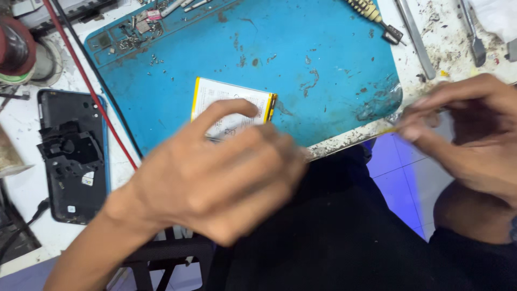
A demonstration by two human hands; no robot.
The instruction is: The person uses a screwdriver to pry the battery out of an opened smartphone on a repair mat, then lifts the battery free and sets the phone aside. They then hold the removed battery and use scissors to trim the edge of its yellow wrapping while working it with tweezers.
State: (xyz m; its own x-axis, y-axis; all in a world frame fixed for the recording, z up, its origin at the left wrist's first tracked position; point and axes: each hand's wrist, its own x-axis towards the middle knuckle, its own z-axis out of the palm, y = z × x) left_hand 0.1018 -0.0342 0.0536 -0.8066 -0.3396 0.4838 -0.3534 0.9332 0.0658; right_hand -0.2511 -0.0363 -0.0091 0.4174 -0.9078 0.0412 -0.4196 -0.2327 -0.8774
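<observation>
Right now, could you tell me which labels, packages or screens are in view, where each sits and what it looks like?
Battery label: white rectangular face with yellow edges, on the blue mat, partly under the left hand.
Small stickers: white patches inside the opened black phone back, at the table's left.
No screens or packages show.

The blue work mat (334,59) is looking like matt rubber, smooth but stained with dark smears and crumbs, and the white table (436,40) beside it on the right is showing a rough, chipped and dirty surface. The flat battery (229,99) under the left hand (215,178) is wearing a white paper-like wrap with glossy yellow edges. On the left, the opened phone shell (72,156) is appearing as matt black plastic, while the tweezers (416,37) far right are shining like bare metal.
</observation>
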